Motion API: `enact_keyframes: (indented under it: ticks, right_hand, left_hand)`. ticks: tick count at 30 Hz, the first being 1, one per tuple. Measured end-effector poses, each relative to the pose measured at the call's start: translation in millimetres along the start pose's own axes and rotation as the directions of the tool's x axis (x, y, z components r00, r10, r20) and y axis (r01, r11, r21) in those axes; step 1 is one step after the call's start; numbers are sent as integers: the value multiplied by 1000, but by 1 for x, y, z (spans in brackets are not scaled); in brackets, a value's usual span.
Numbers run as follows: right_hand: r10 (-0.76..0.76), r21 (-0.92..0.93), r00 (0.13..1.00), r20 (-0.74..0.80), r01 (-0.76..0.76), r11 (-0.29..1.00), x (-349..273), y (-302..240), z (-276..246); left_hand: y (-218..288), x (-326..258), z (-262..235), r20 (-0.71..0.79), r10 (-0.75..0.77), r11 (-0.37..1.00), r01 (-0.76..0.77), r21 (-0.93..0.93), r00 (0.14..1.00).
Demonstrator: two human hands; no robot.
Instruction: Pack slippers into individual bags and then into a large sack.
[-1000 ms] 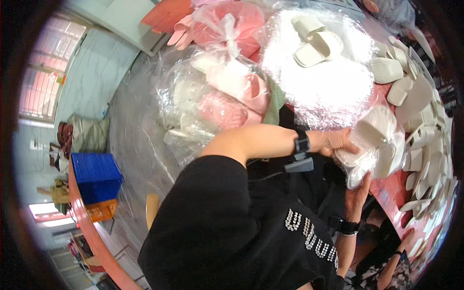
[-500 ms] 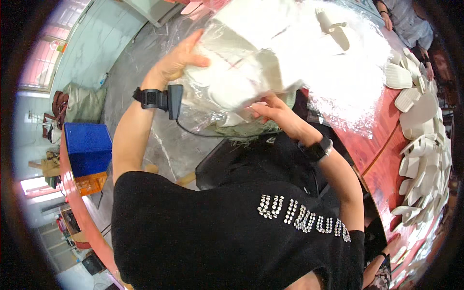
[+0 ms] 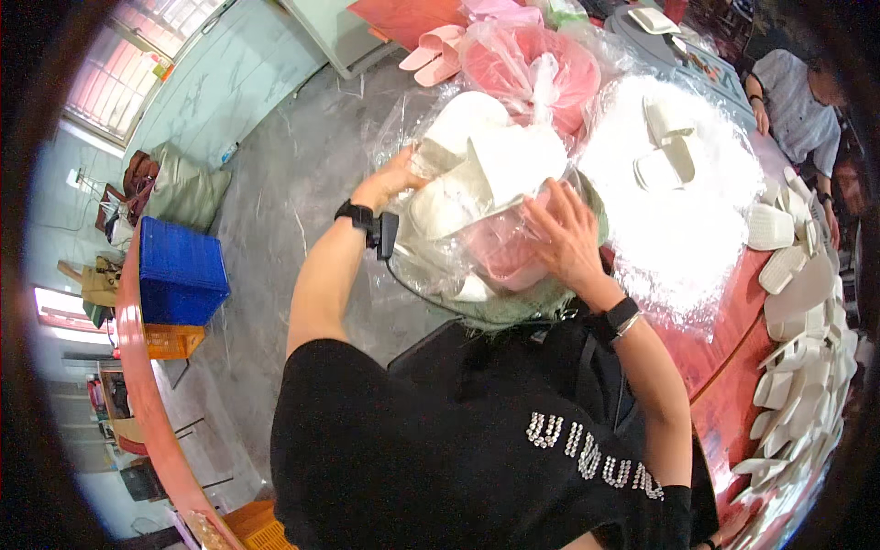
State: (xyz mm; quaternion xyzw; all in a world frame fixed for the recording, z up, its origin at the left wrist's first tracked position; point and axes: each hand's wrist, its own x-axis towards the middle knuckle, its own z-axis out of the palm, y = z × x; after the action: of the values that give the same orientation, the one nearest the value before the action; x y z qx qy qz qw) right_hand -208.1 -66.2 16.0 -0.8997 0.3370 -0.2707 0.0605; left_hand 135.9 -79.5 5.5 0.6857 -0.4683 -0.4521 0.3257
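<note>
White slippers (image 3: 449, 206) in clear plastic lie in front of me, above a pale green woven sack (image 3: 522, 312). My left hand (image 3: 390, 181) grips their left edge, thumb and fingers on either side. Some of its fingertips are hidden by the plastic. My right hand (image 3: 570, 236) is open, fingers spread over the plastic at the slippers' right end. Below the slippers, a pink bagged item (image 3: 509, 252) shows through the film; its kind is not clear.
Shiny clear plastic bags (image 3: 678, 247) lie on the red table (image 3: 701, 353) at right, a pair of white slippers (image 3: 665, 151) on top. Loose white slippers (image 3: 797, 321) pile up farther right. A person (image 3: 797, 105) sits beyond. Pink slippers (image 3: 435, 55) and a blue crate (image 3: 183, 270) also show.
The bagged slippers have been lowered toward the sack and tilted, showing pink beneath them. My right hand has gone from pinching the plastic to spreading its fingers. The view has shifted.
</note>
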Motion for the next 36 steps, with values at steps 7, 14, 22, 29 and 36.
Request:
enact_keyframes:
  ticks: [7, 14, 22, 29, 36]
  right_hand:
    - [96, 11, 987, 128, -98, 995, 2, 4, 16]
    - [146, 225, 985, -88, -123, 967, -4, 42, 10]
    - [580, 487, 790, 197, -593, 641, -22, 76, 26]
    - [727, 802, 612, 310, -579, 145, -13, 91, 32]
    - [740, 858, 584, 333, -513, 19, -7, 81, 31]
  left_hand:
    - [67, -26, 51, -197, 341, 935, -310, 172, 919]
    - [59, -32, 95, 9, 132, 676, -97, 731, 991]
    - [14, -57, 100, 152, 84, 656, -170, 735, 985]
    - [32, -23, 84, 221, -28, 674, -145, 724, 975]
    - [2, -36, 87, 198, -56, 654, -114, 748, 979]
